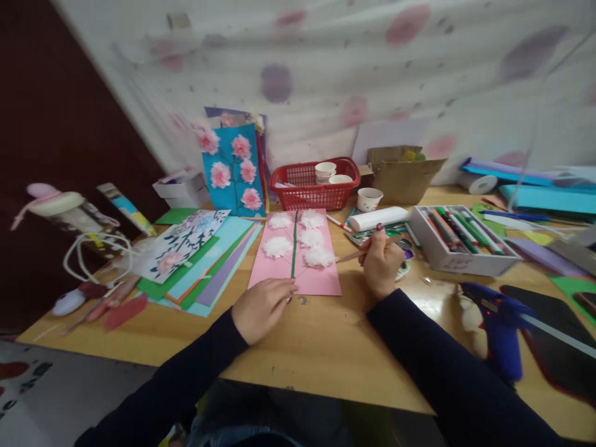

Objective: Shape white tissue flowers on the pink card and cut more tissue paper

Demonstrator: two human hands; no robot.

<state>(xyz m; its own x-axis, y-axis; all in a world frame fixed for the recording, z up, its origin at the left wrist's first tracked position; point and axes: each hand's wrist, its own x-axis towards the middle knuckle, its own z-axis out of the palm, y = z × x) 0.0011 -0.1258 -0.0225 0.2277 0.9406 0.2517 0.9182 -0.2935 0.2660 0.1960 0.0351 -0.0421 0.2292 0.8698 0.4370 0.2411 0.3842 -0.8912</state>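
Note:
A pink card (321, 287) lies on the table in front of me. Fluffy white paper flowers (318, 256) sit on both sides of its thick green stem (295, 245), and thin lines branch from the stem. My left hand (263, 307) rests flat with fingers extended on the card's lower left edge. To the right of the card, my right hand (382, 264) is closed around a thin brown paintbrush (350, 256). The brush's tip points left, close to the lower right flower; whether it touches is hard to tell.
Coloured paper sheets (218, 273) lie left, below a blue flower card (228, 167). Behind stand a red basket (311, 192) and paper cup (370, 198). A marker box (465, 242), blue glue gun (500, 329) and black tablet-like slab (559, 347) occupy the right.

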